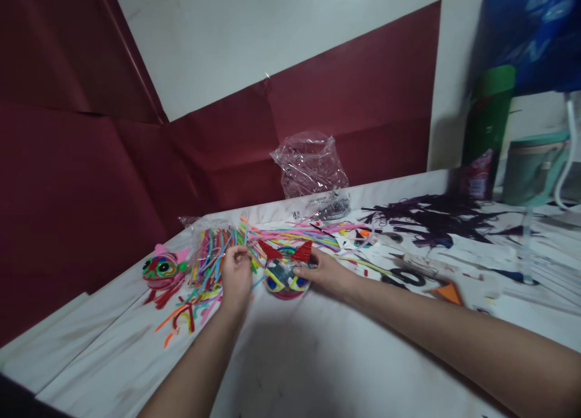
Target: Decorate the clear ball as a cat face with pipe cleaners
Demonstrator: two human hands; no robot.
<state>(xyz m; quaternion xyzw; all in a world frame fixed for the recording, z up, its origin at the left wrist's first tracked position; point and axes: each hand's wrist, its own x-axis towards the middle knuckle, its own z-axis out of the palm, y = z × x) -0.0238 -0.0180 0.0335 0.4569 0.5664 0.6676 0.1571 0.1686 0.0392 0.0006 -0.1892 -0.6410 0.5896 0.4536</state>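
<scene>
My right hand [327,274] grips the side of a round craft animal head [287,274], its thumb on the front. The head has two red pointed ears, a clear, glossy middle, and blue and yellow strips on its face. Just left of it, my left hand [236,277] is closed with curled fingertips, beside a pile of colourful pipe cleaners [211,257]. Whatever the left fingers may pinch is too small to make out. Farther left stands a second craft animal [162,271], pink and red with big round eyes. Short cut pipe cleaner pieces [184,318] lie in front of the pile.
Behind the pile stands a crumpled clear plastic bag [313,167] against maroon paper [354,103]. To the right lie dark purple strips [436,218], black-handled scissors [406,277], and an orange piece [448,293]. A green container [490,121] and a lidded pail [533,170] stand at back right.
</scene>
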